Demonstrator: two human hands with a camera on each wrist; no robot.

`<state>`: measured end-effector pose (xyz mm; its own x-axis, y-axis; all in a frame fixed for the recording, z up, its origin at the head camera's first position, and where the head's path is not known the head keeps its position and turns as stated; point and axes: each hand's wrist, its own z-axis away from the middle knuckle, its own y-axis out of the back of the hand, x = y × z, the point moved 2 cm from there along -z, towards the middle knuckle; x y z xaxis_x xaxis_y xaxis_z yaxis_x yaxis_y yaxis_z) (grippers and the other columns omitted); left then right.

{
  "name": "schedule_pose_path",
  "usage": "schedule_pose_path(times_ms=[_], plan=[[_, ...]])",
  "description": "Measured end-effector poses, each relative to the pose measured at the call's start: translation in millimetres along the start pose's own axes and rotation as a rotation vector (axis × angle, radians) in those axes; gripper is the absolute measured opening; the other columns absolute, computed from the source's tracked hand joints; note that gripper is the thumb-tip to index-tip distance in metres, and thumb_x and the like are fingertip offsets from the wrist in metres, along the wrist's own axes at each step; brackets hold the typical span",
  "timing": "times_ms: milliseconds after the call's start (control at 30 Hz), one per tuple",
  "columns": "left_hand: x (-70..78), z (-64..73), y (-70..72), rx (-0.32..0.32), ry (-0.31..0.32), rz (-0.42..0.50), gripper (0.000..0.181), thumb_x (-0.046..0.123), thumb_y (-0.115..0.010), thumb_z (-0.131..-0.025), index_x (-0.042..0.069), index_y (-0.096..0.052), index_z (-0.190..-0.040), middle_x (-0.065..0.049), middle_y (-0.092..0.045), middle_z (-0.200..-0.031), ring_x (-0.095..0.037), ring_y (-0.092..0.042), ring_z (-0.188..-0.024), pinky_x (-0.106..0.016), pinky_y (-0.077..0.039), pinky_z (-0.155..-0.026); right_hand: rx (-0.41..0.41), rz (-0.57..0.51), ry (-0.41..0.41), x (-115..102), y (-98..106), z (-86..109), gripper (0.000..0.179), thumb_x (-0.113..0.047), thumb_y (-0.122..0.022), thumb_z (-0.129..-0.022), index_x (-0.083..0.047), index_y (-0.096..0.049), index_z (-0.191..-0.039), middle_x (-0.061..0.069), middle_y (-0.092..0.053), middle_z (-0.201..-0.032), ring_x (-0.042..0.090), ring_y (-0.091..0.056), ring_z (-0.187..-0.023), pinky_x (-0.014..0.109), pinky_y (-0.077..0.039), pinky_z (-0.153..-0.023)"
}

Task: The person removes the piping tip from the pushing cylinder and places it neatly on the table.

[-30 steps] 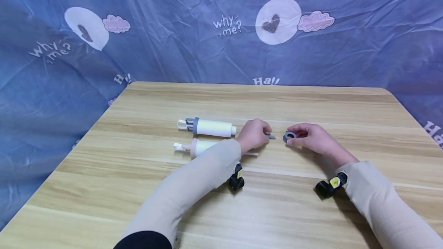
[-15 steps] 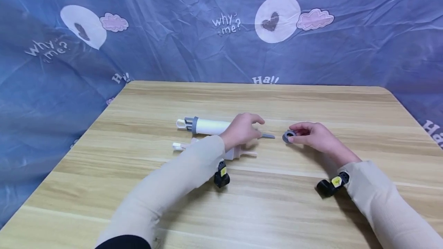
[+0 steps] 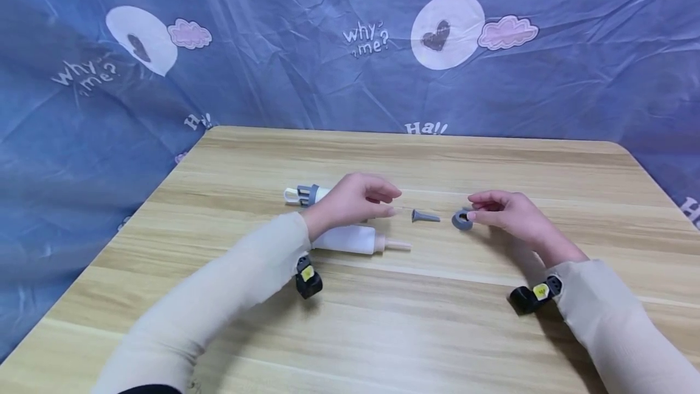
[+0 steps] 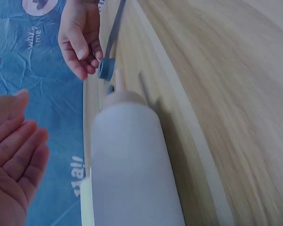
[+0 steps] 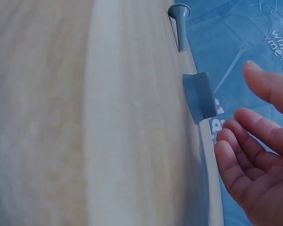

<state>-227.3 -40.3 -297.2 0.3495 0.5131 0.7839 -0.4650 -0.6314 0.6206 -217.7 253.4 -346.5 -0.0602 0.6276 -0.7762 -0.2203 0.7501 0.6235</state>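
Right wrist view showed the grey ring (image 5: 199,98) on the table (image 5: 113,141), just beyond the fingertips of the right hand (image 5: 262,157). Thumb and fingers there were apart and gripped nothing; a gap showed between them and the ring, though from the head the thumb tip overlapped the ring's near edge. Next beyond the ring, between the two hands, lay the small grey funnel (image 3: 425,216), its narrow end towards the right hand and its wide end towards the left hand (image 3: 358,199). That hand hung over the bottles with its fingers parted from its thumb, holding nothing, its fingertips well apart from the ring. Just on the body side of it lay the white bottle (image 3: 350,240) with a pale pink spout (image 3: 396,245), pointing towards the right hand. On the far side lay the other bottle (image 3: 313,194) with a grey collar, mostly hidden by the hand. Behind each hand, at the cuff, was a small black camera (image 3: 308,281). Past the table's far edge, beyond both hands, hung blue printed cloth (image 3: 306,65).
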Motion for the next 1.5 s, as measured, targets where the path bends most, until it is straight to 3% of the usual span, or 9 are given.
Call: schedule_pose_path(times_ms=[200,367,533,633,733,1000,1233,1500], plan=[[-10.9,16.3,10.6,-0.069,-0.005,-0.049,0.042,0.018,-0.07,-0.083,0.007,-0.061,-0.122,-0.005,-0.063,-0.121,-0.015,-0.058,-0.11,-0.023,-0.045,-0.092,-0.007,-0.076,0.019,-3,2,2.3,0.056,-0.027,-0.064,-0.088,0.006,-0.047,-0.13,0.026,-0.052,-0.126,-0.012,-0.052,-0.089,0.01,-0.043,-0.076],[-23.1,28.1,15.7,-0.113,-0.029,-0.024,0.046,0.018,-0.073,-0.08,0.008,-0.06,-0.123,-0.007,-0.062,-0.122,-0.017,-0.057,-0.113,-0.027,-0.043,-0.097,0.022,-0.08,0.026,-10,6,3.3,0.057,-0.031,-0.063,-0.088,0.003,-0.048,-0.131,0.023,-0.05,-0.129,-0.013,-0.049,-0.093,0.009,-0.042,-0.077],[-33.1,37.1,18.9,-0.073,-0.053,-0.038,0.047,0.018,-0.075,-0.077,0.007,-0.062,-0.121,-0.005,-0.063,-0.119,-0.017,-0.056,-0.115,-0.033,-0.042,-0.099,0.054,-0.119,0.038,-15,10,3.5,0.056,-0.03,-0.063,-0.088,0.003,-0.048,-0.129,0.001,-0.059,-0.121,-0.01,-0.049,-0.097,0.008,-0.04,-0.079],[-38.1,39.8,19.4,-0.064,-0.044,-0.095,0.048,0.02,-0.076,-0.076,0.008,-0.062,-0.121,-0.003,-0.063,-0.119,-0.017,-0.054,-0.117,-0.031,-0.04,-0.1,0.054,-0.159,0.048,-17,11,3.5,0.055,-0.028,-0.064,-0.088,0.004,-0.048,-0.129,-0.016,-0.059,-0.112,-0.01,-0.05,-0.098,0.007,-0.038,-0.08],[-42.1,40.8,18.8,-0.063,-0.048,-0.166,0.048,0.021,-0.076,-0.076,0.009,-0.062,-0.121,-0.004,-0.063,-0.12,-0.018,-0.053,-0.118,-0.031,-0.041,-0.099,0.055,-0.182,0.066,-19,10,3.1,0.055,-0.027,-0.064,-0.087,0.005,-0.048,-0.129,-0.022,-0.059,-0.107,-0.01,-0.051,-0.098,0.007,-0.039,-0.08],[-46.8,41.0,15.3,-0.067,-0.046,-0.278,0.048,0.023,-0.075,-0.077,0.009,-0.063,-0.121,-0.005,-0.063,-0.12,-0.019,-0.057,-0.112,-0.032,-0.044,-0.095,0.038,-0.197,0.116,-27,4,2.0,0.05,-0.025,-0.064,-0.087,0.004,-0.051,-0.126,-0.02,-0.061,-0.108,-0.009,-0.055,-0.097,0.008,-0.04,-0.081],[-47.0,41.3,11.7,-0.1,-0.089,-0.378,0.045,0.026,-0.077,-0.075,0.013,-0.066,-0.117,-0.003,-0.066,-0.115,-0.015,-0.059,-0.106,-0.03,-0.045,-0.092,0.0,-0.214,0.124,-30,1,3.2,0.049,-0.024,-0.063,-0.088,0.005,-0.051,-0.125,-0.018,-0.062,-0.108,-0.009,-0.055,-0.099,0.009,-0.039,-0.082],[-46.6,41.7,9.6,-0.104,-0.114,-0.415,0.044,0.026,-0.077,-0.075,0.015,-0.066,-0.116,-0.002,-0.066,-0.114,-0.016,-0.06,-0.105,-0.03,-0.046,-0.091,-0.01,-0.227,0.124,-31,-1,4.2,0.049,-0.023,-0.064,-0.088,0.005,-0.051,-0.125,-0.018,-0.062,-0.108,-0.009,-0.055,-0.099,0.009,-0.039,-0.082]])
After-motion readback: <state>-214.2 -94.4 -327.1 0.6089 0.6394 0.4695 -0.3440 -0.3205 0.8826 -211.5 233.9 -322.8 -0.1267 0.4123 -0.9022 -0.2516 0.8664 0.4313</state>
